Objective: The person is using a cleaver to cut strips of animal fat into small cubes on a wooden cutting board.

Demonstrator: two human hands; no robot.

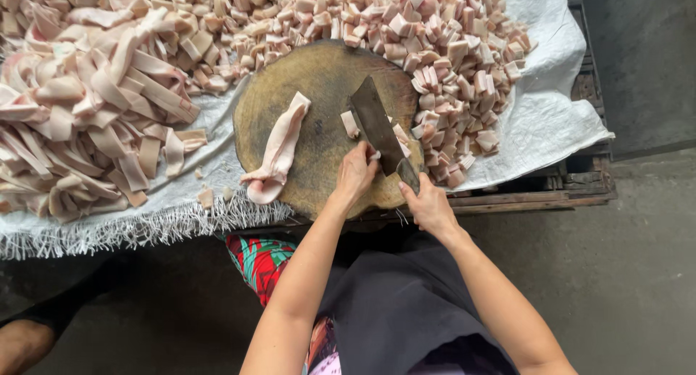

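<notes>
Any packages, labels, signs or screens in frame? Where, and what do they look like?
None in view: no package, label, sign or screen.
Closest thing: white woven sheet with a frayed edge, spread under the meat pieces and the round wooden chopping block; no print shows on it.

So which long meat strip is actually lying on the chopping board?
The single pale strip draped over the round wooden board's left side, left of the cleaver. All other long strips are heaped on the white cloth.

The cleaver's handle (408,176) was buried in the right hand (429,207). The strip pile (87,107) ran past the left and top edges.
</notes>
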